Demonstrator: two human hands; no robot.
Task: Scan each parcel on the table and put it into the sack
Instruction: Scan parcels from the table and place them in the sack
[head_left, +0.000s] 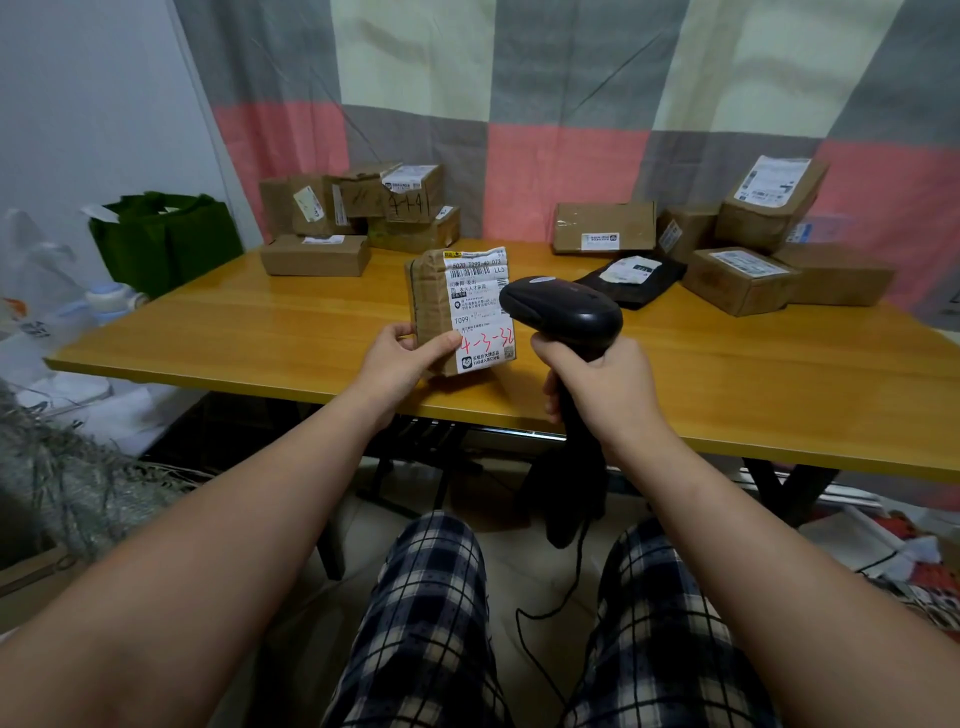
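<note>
A brown parcel (434, 296) with a white shipping label and red handwriting stands upright above the table's near edge. My left hand (402, 358) grips its lower left corner, thumb on the label. My right hand (597, 382) holds the handle of a black barcode scanner (563, 312), whose head points at the label from the right, close to it. A pale woven sack (67, 478) with frayed strands lies at the lower left beside the table.
Cardboard parcels are stacked at the table's back left (358, 213) and back right (748, 244), with a black bag parcel (631, 280) between. A green bag (166, 234) and white plastic bags sit left of the wooden table (260, 332). The scanner cable hangs between my knees.
</note>
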